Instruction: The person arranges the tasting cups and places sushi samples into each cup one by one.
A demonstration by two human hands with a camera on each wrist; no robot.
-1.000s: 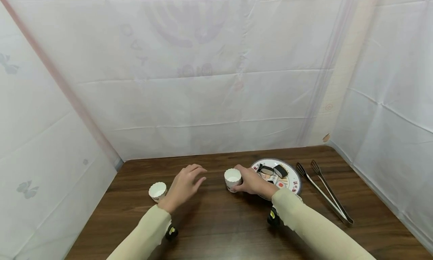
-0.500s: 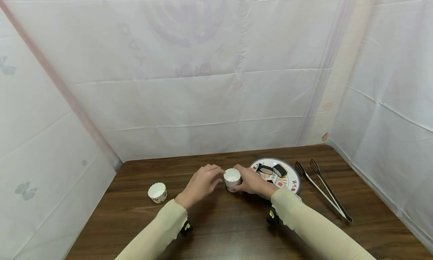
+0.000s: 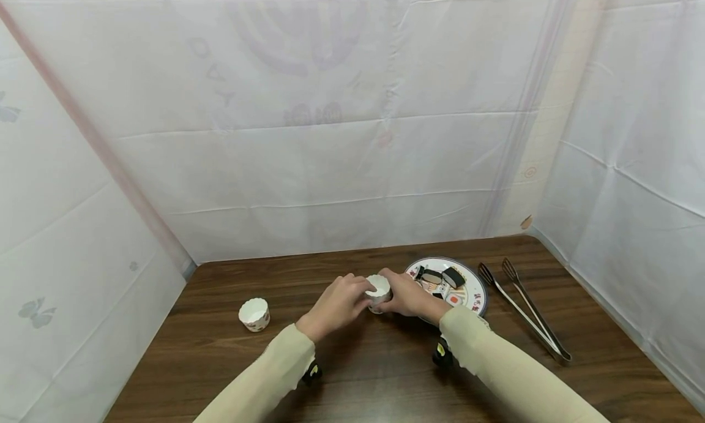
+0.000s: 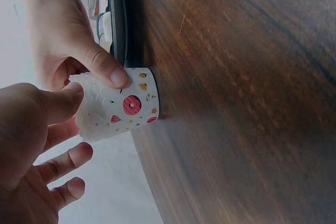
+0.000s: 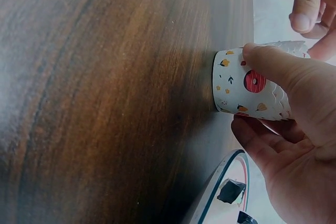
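The wooden desk (image 3: 374, 386) carries a printed plate (image 3: 473, 282), partly hidden behind the right grip (image 3: 406, 294), with tongs (image 3: 520, 311) beyond. That grip pinches stacked paper cups (image 4: 118, 106) beside it; the left grip (image 3: 339, 303) is spread at their rim. A single cup (image 3: 254, 316) stands well left; sushi pieces (image 3: 453, 277) lie plated.

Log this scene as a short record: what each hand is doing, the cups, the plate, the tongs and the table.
right hand: grips the side of the cup stack
left hand: at the stack's rim; firm grip unclear
cup stack: white, printed, scalloped rims, apparently nested; count unclear
single cup: upright, on the person's left
plate: right of the stack, holding dark-edged pieces
tongs: lying right of the plate, tips apart
table: dark brown, wood-grained
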